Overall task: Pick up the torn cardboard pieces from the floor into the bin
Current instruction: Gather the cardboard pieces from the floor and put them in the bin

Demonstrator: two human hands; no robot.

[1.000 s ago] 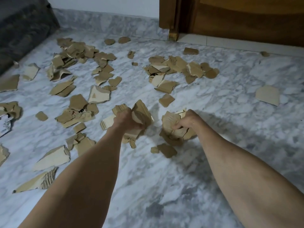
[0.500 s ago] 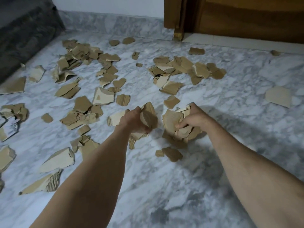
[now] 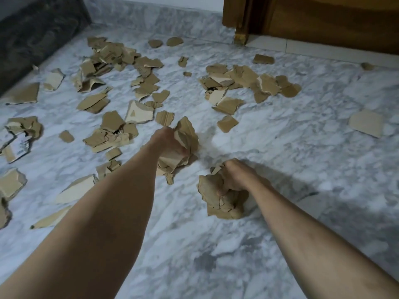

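**Both fists full, right bundle pulled back**

Pulled nearer and lower than half a second ago: right hand, fingers curled tight round a thick wad of torn brown cardboard pieces, now well apart from the left bundle instead of just beside it. Gone from the floor below it: the two small scraps seen there earlier. Barely shifted: left hand, clenched on its own crumpled bunch of brown and pale torn cardboard, ragged ends hanging beneath the fist.

No bin in view; nothing held in any container.

Scattered across the white and grey veined marble floor: many loose torn cardboard scraps, flat, jagged-edged, some showing brown kraft face, some a paler inner layer, a few with exposed corrugated ridges. Thickest toward the far left and far centre, in overlapping heaps. Off alone at the right: one flat pale cardboard piece. Among the far heap: one pale scrap with black print. At the left edge: a white printed piece among the brown ones.

Along the far side: marble skirting, then a dark brown wooden door and frame. At the far left: a dark grey textured mass, kind unclear.
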